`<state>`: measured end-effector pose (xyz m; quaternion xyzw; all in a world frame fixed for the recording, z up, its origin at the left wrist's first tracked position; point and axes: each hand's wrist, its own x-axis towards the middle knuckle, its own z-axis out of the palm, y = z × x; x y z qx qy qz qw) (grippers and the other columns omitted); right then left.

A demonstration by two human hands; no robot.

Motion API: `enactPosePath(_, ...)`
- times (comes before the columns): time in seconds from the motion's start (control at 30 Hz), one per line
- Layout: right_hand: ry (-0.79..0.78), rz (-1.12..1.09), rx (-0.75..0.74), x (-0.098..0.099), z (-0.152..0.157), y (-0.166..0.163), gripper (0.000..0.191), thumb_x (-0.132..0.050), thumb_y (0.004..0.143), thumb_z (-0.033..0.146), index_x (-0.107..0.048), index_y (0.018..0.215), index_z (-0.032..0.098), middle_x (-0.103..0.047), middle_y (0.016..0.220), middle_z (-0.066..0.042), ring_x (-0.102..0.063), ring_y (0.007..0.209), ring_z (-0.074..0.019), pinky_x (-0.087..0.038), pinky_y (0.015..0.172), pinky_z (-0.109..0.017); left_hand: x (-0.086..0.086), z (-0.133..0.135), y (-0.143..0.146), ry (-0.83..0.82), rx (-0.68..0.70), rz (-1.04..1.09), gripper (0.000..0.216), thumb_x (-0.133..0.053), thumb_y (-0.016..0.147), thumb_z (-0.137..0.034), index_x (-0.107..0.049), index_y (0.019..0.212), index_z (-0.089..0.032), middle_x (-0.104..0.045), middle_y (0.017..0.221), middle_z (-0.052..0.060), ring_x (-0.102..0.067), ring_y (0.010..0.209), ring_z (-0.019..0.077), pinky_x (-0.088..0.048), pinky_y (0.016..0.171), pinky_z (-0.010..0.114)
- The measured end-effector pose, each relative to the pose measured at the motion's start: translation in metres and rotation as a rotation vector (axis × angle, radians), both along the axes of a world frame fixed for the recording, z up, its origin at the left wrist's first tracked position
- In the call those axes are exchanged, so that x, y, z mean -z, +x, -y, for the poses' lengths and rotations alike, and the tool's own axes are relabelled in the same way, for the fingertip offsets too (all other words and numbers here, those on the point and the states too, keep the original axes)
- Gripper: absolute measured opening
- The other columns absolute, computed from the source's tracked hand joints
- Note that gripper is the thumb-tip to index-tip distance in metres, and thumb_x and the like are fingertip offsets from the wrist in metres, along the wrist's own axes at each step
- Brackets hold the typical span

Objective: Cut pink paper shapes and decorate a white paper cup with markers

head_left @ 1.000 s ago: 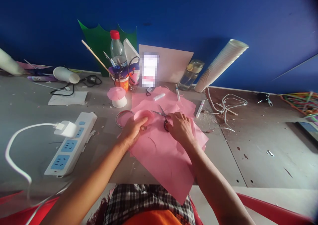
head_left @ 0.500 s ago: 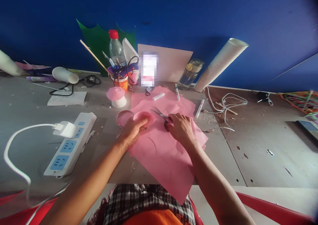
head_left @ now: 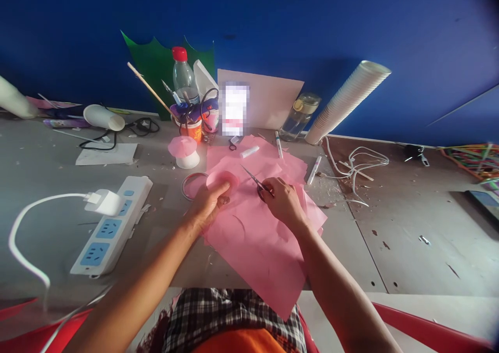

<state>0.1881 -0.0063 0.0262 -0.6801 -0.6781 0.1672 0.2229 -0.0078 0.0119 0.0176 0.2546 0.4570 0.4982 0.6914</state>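
Note:
My left hand (head_left: 207,203) pinches a small round pink paper piece (head_left: 223,180) just above the pink paper sheets (head_left: 257,228) spread on the grey table. My right hand (head_left: 281,199) is closed on the handles of dark scissors (head_left: 254,180), whose blades are together and point up and left toward the round piece. A metal ring (head_left: 190,184) lies just left of the left hand's fingers.
A power strip (head_left: 113,223) with a white plug and cable lies at the left. A pink-topped white cup (head_left: 184,152), a pen pot (head_left: 192,124), a water bottle (head_left: 184,77), a jar (head_left: 299,116), a stack of paper cups (head_left: 346,101), markers (head_left: 315,169) and white cords (head_left: 360,166) stand behind.
My right hand has gripped the scissors and lifted them off the paper; the blades went from apart to together. My left hand raised the round pink piece slightly.

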Motion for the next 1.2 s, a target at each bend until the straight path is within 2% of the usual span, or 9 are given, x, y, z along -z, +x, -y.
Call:
enactPosePath(0.13,-0.022,-0.336,0.034,-0.001,-0.001,-0.001,0.016,-0.049,0.079,0.023,-0.060,0.091,0.019,-0.065,0.086,-0.004,-0.056,0.071,-0.0152,-0.041,0.064,-0.027,0.003,-0.001,-0.001,0.035,0.010,0.052,0.029,-0.079,0.058,-0.027,-0.056,0.067,-0.014,-0.047,0.055,-0.007,-0.037,0.046,0.0024,-0.039,0.050,0.020)
enactPosePath(0.23,-0.029,-0.437,0.026,-0.002,0.000,-0.003,0.019,-0.047,0.080,0.023,-0.060,0.093,0.018,-0.064,0.082,-0.003,-0.056,0.069,-0.0150,-0.042,0.062,-0.027,0.006,0.000,-0.001,0.079,0.029,0.014,0.025,-0.077,0.063,-0.029,-0.059,0.071,-0.013,-0.050,0.060,-0.006,-0.037,0.047,0.0020,-0.036,0.047,0.018)
enactPosePath(0.3,0.012,-0.367,0.020,-0.001,0.001,-0.004,0.017,-0.048,0.079,0.022,-0.060,0.091,0.019,-0.065,0.086,-0.004,-0.057,0.073,-0.0162,-0.043,0.066,-0.028,0.008,0.000,-0.001,0.100,0.014,-0.066,0.024,-0.076,0.064,-0.030,-0.062,0.073,-0.013,-0.052,0.061,-0.005,-0.037,0.046,0.0019,-0.036,0.047,0.018)
enactPosePath(0.47,0.087,0.015,-0.004,0.004,0.003,-0.005,0.017,-0.050,0.080,0.016,-0.062,0.091,0.019,-0.066,0.094,-0.006,-0.058,0.082,-0.0192,-0.037,0.085,-0.037,0.011,0.000,0.000,0.096,-0.013,-0.273,0.033,-0.076,0.061,-0.038,-0.066,0.080,-0.013,-0.060,0.066,-0.002,-0.045,0.048,0.0044,-0.041,0.048,0.020)
enactPosePath(0.67,0.021,0.194,-0.054,0.008,0.003,-0.005,0.015,-0.050,0.082,0.016,-0.063,0.088,0.019,-0.066,0.091,-0.007,-0.059,0.085,-0.0211,-0.034,0.083,-0.036,0.006,0.003,0.000,0.101,0.033,-0.384,0.039,-0.075,0.062,-0.042,-0.067,0.089,-0.014,-0.065,0.072,0.000,-0.053,0.052,0.0084,-0.047,0.053,0.023)
enactPosePath(0.87,0.144,-0.122,-0.077,0.006,0.005,-0.013,0.012,-0.054,0.082,0.022,-0.063,0.088,0.020,-0.066,0.079,-0.002,-0.059,0.072,-0.0166,-0.039,0.080,-0.033,-0.003,0.007,0.000,0.231,0.143,-0.441,0.024,-0.068,0.072,-0.037,-0.066,0.083,-0.016,-0.048,0.054,-0.006,-0.041,0.049,0.0058,-0.034,0.048,0.018)
enactPosePath(1.03,0.178,-0.335,-0.202,0.004,0.011,-0.026,0.024,-0.061,0.079,0.026,-0.061,0.101,0.019,-0.064,0.087,-0.004,-0.057,0.073,-0.0158,-0.045,0.071,-0.029,-0.017,0.013,0.001,0.261,0.292,-0.521,0.020,-0.066,0.073,-0.033,-0.066,0.083,-0.016,-0.052,0.061,-0.004,-0.043,0.056,0.0074,-0.034,0.051,0.019)
enactPosePath(1.13,0.222,-0.381,-0.248,0.001,0.014,-0.030,0.008,-0.058,0.081,0.024,-0.062,0.085,0.020,-0.062,0.085,-0.004,-0.057,0.075,-0.0157,-0.045,0.071,-0.028,-0.021,0.014,0.002,0.300,0.408,-0.541,0.016,-0.064,0.073,-0.029,-0.067,0.081,-0.016,-0.056,0.068,-0.002,-0.048,0.063,0.0095,-0.036,0.056,0.020)
enactPosePath(1.2,0.218,-0.432,-0.221,0.000,0.014,-0.030,0.012,-0.053,0.082,0.023,-0.058,0.072,0.019,-0.059,0.078,-0.003,-0.055,0.072,-0.0146,-0.043,0.068,-0.027,-0.019,0.014,0.002,0.308,0.439,-0.550,0.017,-0.063,0.074,-0.031,-0.065,0.082,-0.016,-0.055,0.067,-0.003,-0.047,0.062,0.0095,-0.036,0.055,0.020)
